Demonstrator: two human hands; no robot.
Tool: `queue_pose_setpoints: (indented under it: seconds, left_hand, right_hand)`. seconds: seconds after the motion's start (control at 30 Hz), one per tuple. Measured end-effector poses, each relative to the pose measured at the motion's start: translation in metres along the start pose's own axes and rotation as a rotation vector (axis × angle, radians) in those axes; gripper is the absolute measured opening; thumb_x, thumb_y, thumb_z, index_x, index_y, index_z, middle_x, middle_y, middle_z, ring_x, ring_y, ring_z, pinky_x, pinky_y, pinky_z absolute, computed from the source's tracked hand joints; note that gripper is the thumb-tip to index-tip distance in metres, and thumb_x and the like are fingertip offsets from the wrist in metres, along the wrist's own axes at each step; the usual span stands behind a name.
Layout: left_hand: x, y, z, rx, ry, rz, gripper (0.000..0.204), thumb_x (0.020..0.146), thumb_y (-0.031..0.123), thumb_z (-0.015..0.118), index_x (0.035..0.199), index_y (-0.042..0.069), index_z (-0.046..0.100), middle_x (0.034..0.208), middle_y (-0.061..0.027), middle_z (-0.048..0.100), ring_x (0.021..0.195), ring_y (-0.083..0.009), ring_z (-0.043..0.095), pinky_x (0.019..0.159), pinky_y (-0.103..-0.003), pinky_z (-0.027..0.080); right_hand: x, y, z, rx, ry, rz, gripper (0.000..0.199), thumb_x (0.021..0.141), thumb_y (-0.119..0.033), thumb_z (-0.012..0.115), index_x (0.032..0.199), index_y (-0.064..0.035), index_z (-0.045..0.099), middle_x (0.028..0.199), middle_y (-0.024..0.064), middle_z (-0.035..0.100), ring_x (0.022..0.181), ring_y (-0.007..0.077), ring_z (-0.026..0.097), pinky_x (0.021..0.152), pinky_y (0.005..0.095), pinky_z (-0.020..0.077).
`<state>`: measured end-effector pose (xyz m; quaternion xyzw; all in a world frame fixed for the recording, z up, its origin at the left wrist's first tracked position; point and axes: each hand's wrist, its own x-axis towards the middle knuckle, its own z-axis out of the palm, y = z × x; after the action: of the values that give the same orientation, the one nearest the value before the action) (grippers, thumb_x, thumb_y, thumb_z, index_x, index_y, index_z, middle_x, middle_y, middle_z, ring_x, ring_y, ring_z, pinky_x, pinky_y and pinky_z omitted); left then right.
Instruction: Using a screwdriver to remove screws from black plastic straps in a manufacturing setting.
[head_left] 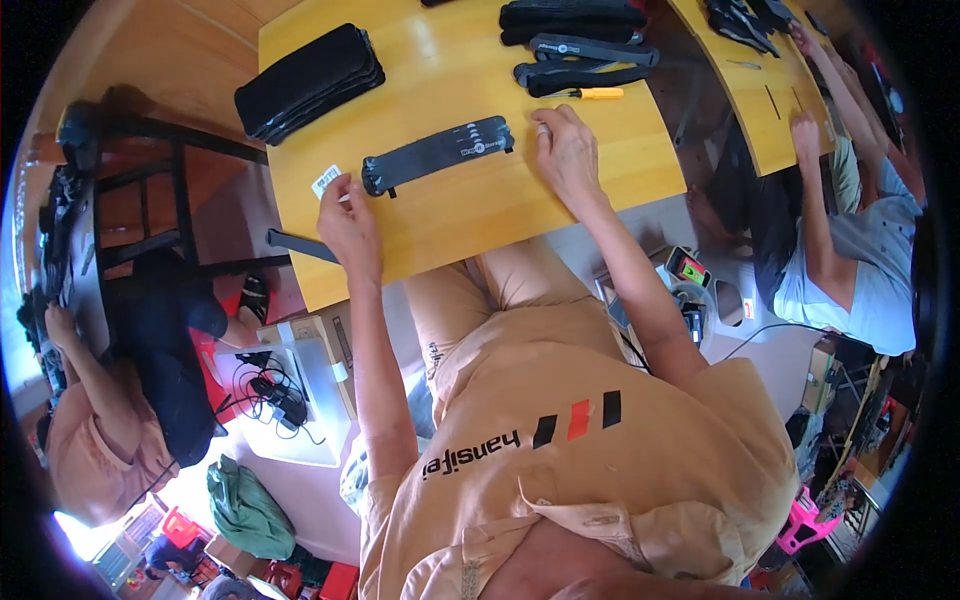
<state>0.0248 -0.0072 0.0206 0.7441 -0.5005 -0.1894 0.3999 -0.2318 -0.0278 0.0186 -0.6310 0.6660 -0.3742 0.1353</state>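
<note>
Head | strap [430,160] axis L-R, R end farther | L hand [350,228] pinches tag [325,180] | R hand [572,165] unclear

L hand [350,225] holds wht label [326,180] nr dk strap [430,159].

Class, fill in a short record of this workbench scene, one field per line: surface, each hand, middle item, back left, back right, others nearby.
Surface: yellow table
Left hand: white label at its fingertips
Right hand: beside the band's right end, apart from it; whether it holds anything is unclear
Middle item: dark band with pale print, lying flat
Back left: black fabric stack
Back right: pile of dark straps, yellow-handled tool in front
Others nearby: person in pale blue shirt, right
</note>
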Motion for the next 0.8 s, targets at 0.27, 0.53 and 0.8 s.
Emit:
queue_pose_setpoints:
  seconds: [0.27,0.53,0.8]
  left_hand:
    - [-0.030,0.014,0.041,0.548,-0.212,0.673,0.068,0.082,0.038,0.053,0.132,-0.001,0.030,0.138,-0.0157,0.030,0.128,-0.0289,0.027,0.103,-0.046,0.020]
    - [-0.027,-0.001,0.046,0.486,-0.368,0.640,0.071,0.085,0.045,0.047,0.136,0.001,0.025,0.143,-0.0125,0.021,0.132,-0.0256,0.020,0.106,-0.046,0.014]
    - [-0.026,0.002,-0.030,0.094,0.175,0.242,0.040,0.082,0.025,0.058,0.108,-0.004,0.049,0.104,-0.0214,0.052,0.098,-0.0363,0.050,0.084,-0.040,0.039]
  right_hand:
    - [-0.025,-0.019,0.021,-0.160,-0.263,-0.417,0.053,0.083,-0.018,0.052,0.130,-0.0011,0.033,0.138,0.0131,0.030,0.128,0.0285,0.027,0.104,0.0420,0.0224]
    - [-0.028,-0.008,0.037,-0.346,-0.340,-0.461,0.059,0.087,-0.033,0.045,0.135,-0.0048,0.028,0.142,0.0113,0.025,0.131,0.0238,0.023,0.106,0.0447,0.0143]
    - [-0.023,-0.004,0.021,-0.084,-0.104,-0.444,0.045,0.084,-0.019,0.050,0.125,-0.0017,0.042,0.129,0.0174,0.041,0.122,0.0319,0.036,0.101,0.0412,0.0285]
